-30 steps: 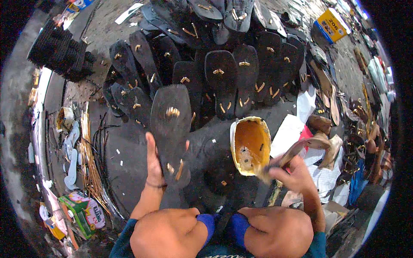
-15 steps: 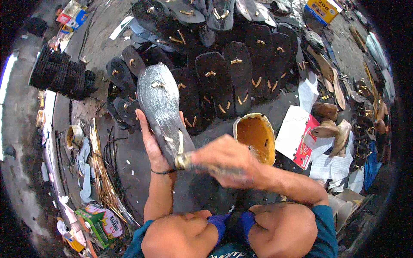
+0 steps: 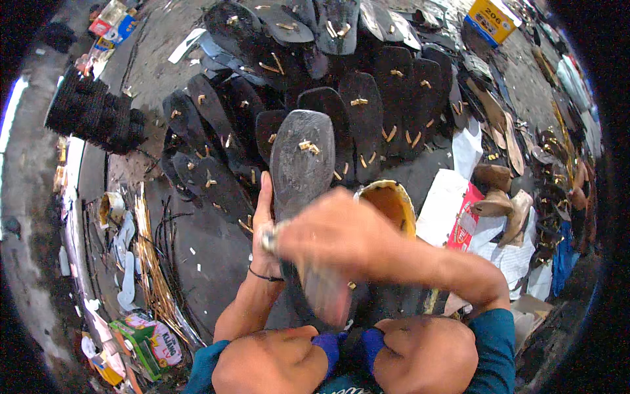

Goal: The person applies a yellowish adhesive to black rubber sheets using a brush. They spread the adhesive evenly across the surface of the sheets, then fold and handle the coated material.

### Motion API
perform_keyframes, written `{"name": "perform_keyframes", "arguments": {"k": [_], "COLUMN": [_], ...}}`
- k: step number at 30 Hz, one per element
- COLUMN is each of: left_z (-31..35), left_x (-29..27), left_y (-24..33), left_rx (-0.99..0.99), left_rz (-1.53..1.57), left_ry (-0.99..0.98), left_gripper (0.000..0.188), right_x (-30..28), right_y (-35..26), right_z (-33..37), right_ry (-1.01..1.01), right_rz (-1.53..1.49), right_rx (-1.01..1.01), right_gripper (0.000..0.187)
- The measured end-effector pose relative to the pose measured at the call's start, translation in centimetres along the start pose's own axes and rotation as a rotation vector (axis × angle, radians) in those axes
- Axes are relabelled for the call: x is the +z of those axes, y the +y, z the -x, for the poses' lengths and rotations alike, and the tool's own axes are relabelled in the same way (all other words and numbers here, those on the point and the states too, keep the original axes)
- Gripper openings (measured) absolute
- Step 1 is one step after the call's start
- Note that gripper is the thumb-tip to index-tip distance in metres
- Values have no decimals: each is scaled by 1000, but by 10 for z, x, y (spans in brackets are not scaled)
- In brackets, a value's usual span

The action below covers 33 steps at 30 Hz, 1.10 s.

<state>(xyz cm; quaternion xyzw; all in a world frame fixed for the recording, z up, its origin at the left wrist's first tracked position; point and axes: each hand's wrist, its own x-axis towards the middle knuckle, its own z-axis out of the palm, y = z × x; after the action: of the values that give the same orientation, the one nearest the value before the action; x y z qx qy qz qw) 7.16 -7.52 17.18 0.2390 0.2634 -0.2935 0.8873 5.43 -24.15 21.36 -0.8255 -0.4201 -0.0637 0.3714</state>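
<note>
My left hand (image 3: pixel 264 230) grips the edge of a dark sandal sole (image 3: pixel 303 167), with small pale strap ends sticking out of its face. My right hand (image 3: pixel 335 233), smeared by motion, crosses over the sole's lower part and closes on a brush (image 3: pixel 328 295). The brush's pale tip shows near my left hand, and its blurred handle points down toward my knees. Just right of the sole stands a tub (image 3: pixel 387 197) with a yellowish-brown inside, partly hidden by my right hand. The sole's lower end is mostly covered.
Rows of dark soles (image 3: pixel 359 121) lie on the ground ahead. At far left rises a stack of black soles (image 3: pixel 92 111). Thin sticks (image 3: pixel 157 262) and a green carton (image 3: pixel 147 345) lie left; papers (image 3: pixel 499 256) and wooden shoe lasts (image 3: pixel 518 217) are right.
The held sole has shifted right and looks less shiny. My right hand has moved across its lower part, turning the brush so its handle points down. My left hand has moved slightly right.
</note>
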Motion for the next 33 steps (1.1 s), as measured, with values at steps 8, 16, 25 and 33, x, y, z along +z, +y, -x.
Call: {"name": "perform_keyframes", "arguments": {"k": [8,16,25,33], "left_z": [5,2,-5,1], "left_x": [28,-2,-15,9], "left_y": [-11,-8,-3,-1], "left_rx": [-64,18,-58,-17], "left_rz": [139,44,-73,-4], "left_ry": [14,-27,-279,-89], "left_gripper": [64,66,61,70], "right_x": [1,12,16,4], "right_y": [17,17,1,-26], "right_z": [13,19,21,26], "right_ry": [116,153,283,27], "right_rz": [-144,-132,-101,-239], "right_rx": [-56,-137,-215,-227], "right_gripper": [38,39,38,32]}}
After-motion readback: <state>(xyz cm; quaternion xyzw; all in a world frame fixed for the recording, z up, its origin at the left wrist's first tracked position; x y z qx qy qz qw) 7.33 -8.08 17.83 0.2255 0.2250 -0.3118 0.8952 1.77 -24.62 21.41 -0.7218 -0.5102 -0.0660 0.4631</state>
